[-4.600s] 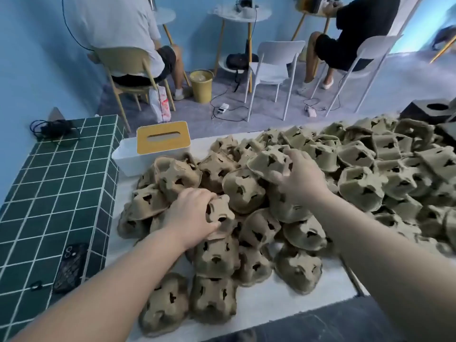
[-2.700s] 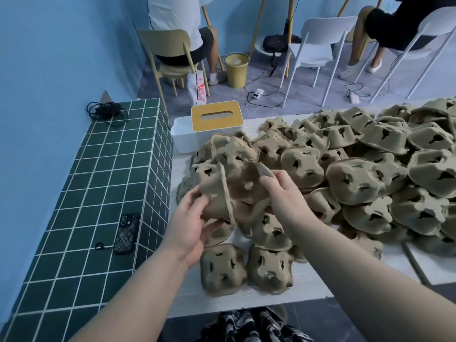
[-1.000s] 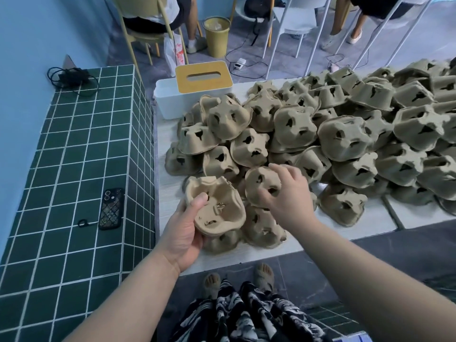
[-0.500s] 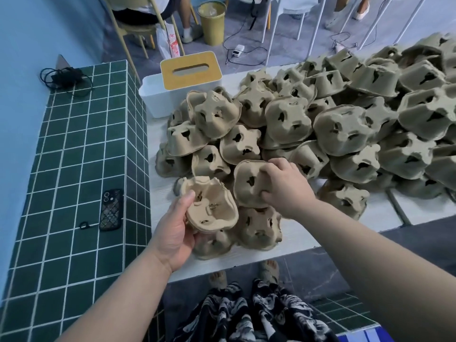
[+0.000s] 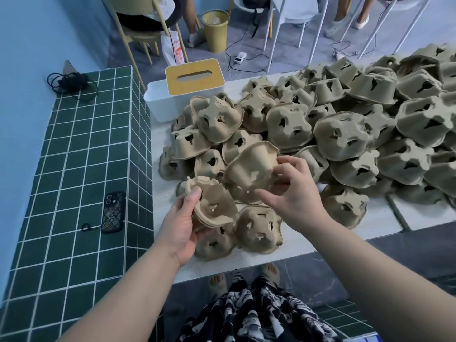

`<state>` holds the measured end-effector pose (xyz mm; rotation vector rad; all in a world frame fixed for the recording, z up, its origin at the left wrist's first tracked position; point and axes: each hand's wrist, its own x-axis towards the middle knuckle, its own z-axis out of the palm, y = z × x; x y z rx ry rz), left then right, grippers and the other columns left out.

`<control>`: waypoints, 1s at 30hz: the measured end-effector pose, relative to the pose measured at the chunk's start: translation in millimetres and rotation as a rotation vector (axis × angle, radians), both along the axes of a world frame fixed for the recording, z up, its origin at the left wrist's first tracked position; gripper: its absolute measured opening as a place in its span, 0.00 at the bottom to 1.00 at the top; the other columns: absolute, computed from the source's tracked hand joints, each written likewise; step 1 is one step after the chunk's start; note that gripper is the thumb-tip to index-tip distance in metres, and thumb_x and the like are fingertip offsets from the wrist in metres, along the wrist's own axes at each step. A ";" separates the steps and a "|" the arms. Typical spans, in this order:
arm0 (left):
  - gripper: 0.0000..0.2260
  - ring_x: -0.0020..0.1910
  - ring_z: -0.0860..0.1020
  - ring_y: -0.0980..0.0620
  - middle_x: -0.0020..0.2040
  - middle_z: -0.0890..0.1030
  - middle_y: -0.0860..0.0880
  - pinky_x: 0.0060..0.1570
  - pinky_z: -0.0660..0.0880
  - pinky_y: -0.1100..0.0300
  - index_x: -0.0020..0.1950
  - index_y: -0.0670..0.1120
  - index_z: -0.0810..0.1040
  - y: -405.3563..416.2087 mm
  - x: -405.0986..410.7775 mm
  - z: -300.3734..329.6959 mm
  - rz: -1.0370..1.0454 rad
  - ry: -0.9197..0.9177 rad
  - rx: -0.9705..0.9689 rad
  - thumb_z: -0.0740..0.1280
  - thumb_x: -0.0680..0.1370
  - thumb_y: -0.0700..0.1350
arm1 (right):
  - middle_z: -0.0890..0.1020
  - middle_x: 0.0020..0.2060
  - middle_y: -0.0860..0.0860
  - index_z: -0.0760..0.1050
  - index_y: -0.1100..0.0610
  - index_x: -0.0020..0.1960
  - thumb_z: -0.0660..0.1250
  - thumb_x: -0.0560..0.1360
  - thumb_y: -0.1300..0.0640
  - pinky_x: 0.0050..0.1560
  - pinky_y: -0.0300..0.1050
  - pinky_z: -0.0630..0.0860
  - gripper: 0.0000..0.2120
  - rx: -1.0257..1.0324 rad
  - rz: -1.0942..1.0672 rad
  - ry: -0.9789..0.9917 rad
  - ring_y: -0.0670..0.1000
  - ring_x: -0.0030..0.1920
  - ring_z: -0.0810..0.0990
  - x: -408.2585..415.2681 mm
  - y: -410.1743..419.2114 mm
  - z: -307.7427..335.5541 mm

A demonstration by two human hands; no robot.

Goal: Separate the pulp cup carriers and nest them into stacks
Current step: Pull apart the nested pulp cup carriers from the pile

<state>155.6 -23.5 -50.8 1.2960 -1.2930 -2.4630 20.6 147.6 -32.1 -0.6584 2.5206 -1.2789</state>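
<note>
A big heap of brown pulp cup carriers (image 5: 340,134) covers the white table (image 5: 291,250). My left hand (image 5: 181,225) grips a small nested stack of carriers (image 5: 213,206), open side up, thumb on its rim. My right hand (image 5: 293,191) pinches a single carrier (image 5: 249,174) by its right edge, held tilted with its hollow side toward me, just above and right of the stack. The two held pieces are close but I cannot tell if they touch. Two upside-down carriers (image 5: 259,228) lie on the table below my hands.
A white tissue box with a yellow lid (image 5: 195,77) stands at the table's back left. A green tiled counter (image 5: 74,169) on the left carries a phone (image 5: 113,212) and a black cable (image 5: 69,81). Chairs, a yellow bin (image 5: 214,33) and seated people are beyond.
My right hand has lifted a carrier off the pile and turned it hollow side toward me, next to the stack in my left hand. The left hand has stayed nearly still.
</note>
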 end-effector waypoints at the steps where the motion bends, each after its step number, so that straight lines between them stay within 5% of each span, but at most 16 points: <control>1: 0.28 0.42 0.83 0.49 0.52 0.83 0.45 0.38 0.81 0.54 0.66 0.48 0.76 0.2 0.2 0.9 -0.008 0.004 0.002 0.70 0.68 0.58 | 0.70 0.58 0.44 0.75 0.48 0.46 0.78 0.65 0.51 0.54 0.35 0.75 0.14 -0.042 0.026 -0.056 0.41 0.50 0.78 2.3 -2.1 3.2; 4: 0.26 0.41 0.83 0.50 0.50 0.83 0.45 0.38 0.80 0.55 0.63 0.48 0.75 2.0 0.6 4.7 -0.026 0.039 -0.004 0.71 0.68 0.56 | 0.75 0.58 0.43 0.81 0.44 0.40 0.72 0.70 0.46 0.53 0.32 0.73 0.03 -0.169 0.039 -0.240 0.35 0.54 0.75 11.3 -9.2 10.1; 6: 0.26 0.40 0.83 0.51 0.49 0.84 0.46 0.36 0.80 0.55 0.62 0.48 0.74 2.8 1.8 6.5 -0.003 0.041 -0.048 0.73 0.67 0.54 | 0.79 0.54 0.41 0.83 0.50 0.34 0.67 0.68 0.38 0.58 0.43 0.74 0.17 -0.252 -0.049 -0.348 0.38 0.55 0.77 14.7 -13.7 6.8; 8: 0.29 0.47 0.82 0.48 0.55 0.82 0.44 0.45 0.81 0.47 0.62 0.48 0.74 1.4 3.8 6.8 0.017 0.045 -0.092 0.77 0.64 0.53 | 0.83 0.46 0.42 0.81 0.62 0.34 0.65 0.64 0.30 0.59 0.54 0.75 0.33 -0.293 -0.162 -0.424 0.43 0.52 0.80 13.9 -18.1 2.5; 11: 0.28 0.56 0.79 0.46 0.57 0.81 0.46 0.62 0.74 0.37 0.61 0.49 0.76 -1.5 6.5 9.3 0.045 0.067 -0.122 0.78 0.63 0.49 | 0.83 0.40 0.46 0.76 0.70 0.37 0.65 0.61 0.27 0.54 0.51 0.77 0.41 -0.238 -0.243 -0.501 0.44 0.42 0.82 13.0 -21.1 0.9; 14: 0.25 0.53 0.80 0.48 0.56 0.81 0.47 0.58 0.76 0.41 0.61 0.49 0.75 -2.5 7.6 11.4 0.045 0.090 -0.116 0.75 0.64 0.47 | 0.72 0.33 0.54 0.70 0.70 0.36 0.67 0.63 0.34 0.44 0.47 0.70 0.35 -0.270 -0.249 -0.622 0.51 0.35 0.72 13.5 -23.7 -1.8; 17: 0.26 0.49 0.82 0.49 0.57 0.82 0.45 0.51 0.79 0.47 0.62 0.50 0.74 -3.6 8.5 10.9 0.052 0.095 -0.098 0.74 0.65 0.46 | 0.69 0.35 0.54 0.73 0.58 0.37 0.64 0.62 0.40 0.43 0.49 0.66 0.20 -0.209 -0.295 -0.690 0.53 0.38 0.67 16.3 -26.9 -4.0; 22: 0.28 0.41 0.84 0.52 0.48 0.85 0.49 0.38 0.80 0.55 0.66 0.49 0.73 -4.0 9.8 12.4 0.044 0.090 -0.060 0.72 0.66 0.49 | 0.72 0.34 0.54 0.72 0.71 0.46 0.60 0.62 0.45 0.38 0.56 0.74 0.28 -0.091 -0.260 -0.587 0.52 0.36 0.70 21.6 -29.6 -14.6; 24: 0.29 0.39 0.84 0.53 0.43 0.85 0.51 0.37 0.80 0.55 0.67 0.48 0.72 -2.9 11.0 12.6 0.040 0.080 -0.042 0.72 0.67 0.51 | 0.73 0.33 0.53 0.72 0.69 0.45 0.62 0.66 0.45 0.40 0.62 0.76 0.25 -0.110 -0.250 -0.528 0.51 0.35 0.70 24.3 -29.4 -13.4; 27: 0.29 0.40 0.83 0.53 0.44 0.85 0.50 0.36 0.79 0.56 0.68 0.49 0.72 -1.4 13.5 13.7 0.040 0.079 -0.020 0.71 0.68 0.54 | 0.78 0.33 0.52 0.77 0.60 0.44 0.65 0.72 0.49 0.37 0.52 0.73 0.13 -0.180 -0.232 -0.456 0.52 0.34 0.73 30.7 -29.7 -2.2; 30: 0.31 0.41 0.83 0.51 0.47 0.85 0.48 0.33 0.79 0.58 0.70 0.47 0.71 -0.1 15.1 15.4 0.041 0.094 0.009 0.71 0.68 0.54 | 0.85 0.40 0.49 0.77 0.49 0.51 0.67 0.75 0.53 0.47 0.54 0.79 0.06 -0.234 -0.211 -0.447 0.54 0.42 0.83 37.6 -32.0 2.6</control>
